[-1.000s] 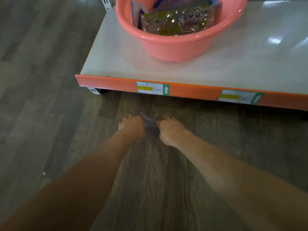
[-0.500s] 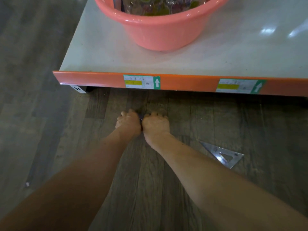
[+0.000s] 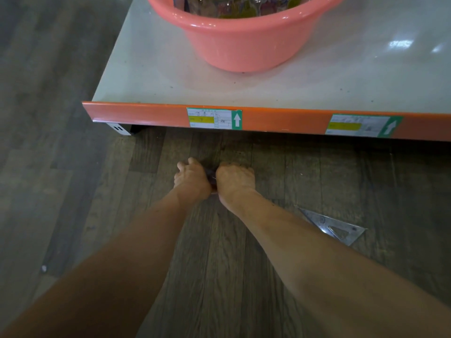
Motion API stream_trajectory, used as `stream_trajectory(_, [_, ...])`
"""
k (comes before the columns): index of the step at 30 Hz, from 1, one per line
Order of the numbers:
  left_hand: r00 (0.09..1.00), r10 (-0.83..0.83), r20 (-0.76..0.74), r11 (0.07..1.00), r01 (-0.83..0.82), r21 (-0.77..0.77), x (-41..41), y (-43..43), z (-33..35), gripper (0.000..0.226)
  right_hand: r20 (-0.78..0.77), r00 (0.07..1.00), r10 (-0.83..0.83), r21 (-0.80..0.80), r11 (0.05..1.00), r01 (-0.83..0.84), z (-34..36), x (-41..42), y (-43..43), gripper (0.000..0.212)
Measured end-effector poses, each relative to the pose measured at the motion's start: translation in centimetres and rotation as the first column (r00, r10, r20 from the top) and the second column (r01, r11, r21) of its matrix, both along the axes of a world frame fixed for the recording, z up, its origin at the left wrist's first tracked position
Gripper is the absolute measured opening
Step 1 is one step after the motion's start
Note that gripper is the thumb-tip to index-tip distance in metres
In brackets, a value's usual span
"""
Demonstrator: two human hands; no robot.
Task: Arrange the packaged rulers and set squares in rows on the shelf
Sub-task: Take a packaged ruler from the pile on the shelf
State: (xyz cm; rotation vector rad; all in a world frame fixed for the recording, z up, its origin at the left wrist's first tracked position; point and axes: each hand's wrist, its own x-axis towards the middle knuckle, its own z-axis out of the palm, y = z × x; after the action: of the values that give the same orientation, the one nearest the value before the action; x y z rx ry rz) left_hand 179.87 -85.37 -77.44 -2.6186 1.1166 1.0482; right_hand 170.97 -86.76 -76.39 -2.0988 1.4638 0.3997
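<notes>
**Hands bunched up on the floor, set square lying loose**

Compared with a second ago, both fists have closed in on each other. Back then there was a see-through bluish strip stretched between them; now only a dark piece (image 3: 211, 175) peeks out of the gap. The view has also swung, so a bare set square (image 3: 334, 226) on the floor shows up at about 4 o'clock from the hands.

My guess at the why: the two hands are down on the floor just in front of the shelf (image 3: 170, 76), working one small thing between them. Maybe it's a wrapper being pulled or scrunched, but it's too hidden to call. Being so low and close together looks like it's about getting purchase on something fiddly.

Hands: the left hand (image 3: 192, 178) and right hand (image 3: 235, 179) are both clenched, fingers curled under and knuckles toward the camera. They're almost touching, each gripping its side of the dark piece. Neither one looks even partly open.

As for the actual stock, the set square isn't touched by anything and sits well apart from the shelf. The rest of the packets (image 3: 244, 6) are in the pink basin (image 3: 244, 45) at 12 o'clock, up on the shelf. Nothing is laid out in rows yet, so I'd say the arranging has barely started. Two price labels (image 3: 214, 118) sit on the orange front edge.
</notes>
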Motion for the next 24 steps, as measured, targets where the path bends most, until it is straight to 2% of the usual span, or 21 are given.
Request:
stream_trajectory(4, [1.0,0.006,-0.011,1.0,-0.006,-0.022,0.3,0.3,0.0,0.079,0.009,1.0,-0.017,0.014,1.0,0.017,0.0,-0.1,-0.1,0.031])
stream_trajectory(8, [1.0,0.004,-0.024,1.0,-0.005,-0.024,0.6,0.5,-0.2,0.075,0.006,1.0,-0.017,0.008,1.0,0.017,-0.2,0.0,0.1,0.029])
stream_trajectory(10, [0.998,-0.048,-0.033,0.999,0.048,-0.008,0.8,0.8,-0.4,0.055,0.004,1.0,-0.01,0.0,1.0,0.01,-0.4,0.0,0.4,0.028])
stream_trajectory(12, [0.997,-0.062,-0.04,0.997,0.059,-0.057,0.9,1.1,-0.4,0.02,0.016,1.0,-0.005,-0.023,1.0,0.005,-0.5,-0.2,0.6,0.028])
stream_trajectory(13, [0.998,-0.057,-0.04,0.995,0.053,-0.087,0.8,1.2,-0.1,0.01,0.027,1.0,0.0,-0.038,0.999,0.001,-0.5,-0.5,0.7,0.028])
stream_trajectory(16, [0.998,-0.057,-0.006,0.986,0.056,-0.159,0.4,1.1,0.4,0.016,0.043,0.999,0.005,-0.069,0.998,-0.002,-0.3,-1.6,0.7,0.026])
stream_trajectory(20, [0.983,-0.182,-0.036,0.953,0.167,-0.251,-1.3,0.6,1.2,0.025,0.063,0.996,-0.056,-0.115,0.991,0.063,0.4,-4.2,0.3,0.018])
stream_trajectory(24, [0.954,-0.294,-0.057,0.923,0.268,-0.277,-4.7,-0.7,2.3,0.027,0.027,0.991,-0.129,-0.117,0.984,0.131,1.3,-8.3,-0.5,0.015])
